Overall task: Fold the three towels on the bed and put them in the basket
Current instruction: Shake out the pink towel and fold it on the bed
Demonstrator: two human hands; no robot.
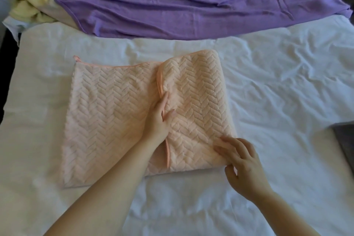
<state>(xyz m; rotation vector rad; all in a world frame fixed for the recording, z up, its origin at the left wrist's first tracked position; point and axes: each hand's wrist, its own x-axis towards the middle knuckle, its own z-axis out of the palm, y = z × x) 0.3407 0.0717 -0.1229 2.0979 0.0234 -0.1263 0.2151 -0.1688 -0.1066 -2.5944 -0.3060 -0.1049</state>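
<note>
Since the fold looks half done, notes big to small.

Rumpled white bed sheet (268, 82): soft and wrinkled, so no flat reference.

Thin, creased purple towel (191, 2): spread across the far side, unfolded.

Plush, herringbone-ribbed peach towel (107, 113): mid-bed, nearest the person. Rectangular, right part flapped over the middle, orange piped hem running down the flap edge.

Crumpled pale yellow towel (30, 0): bunched far left, touching the purple one.

Basket: can't identify it. A dark grey object (344, 140) clips the right frame edge, unclear what.

Left hand (160, 119): thumb on top of the flap, fingers along and apparently under its hem, pinching it.

Right hand (243, 161): fingers loose and spread, tips resting on the flap's near right corner, grasping nothing.

Judgement: the pile looks thick and springy. Square the hem against the far and near edges. Flatten from the crease outward with the right hand pinning the corner. Then bring the left part over.
</note>
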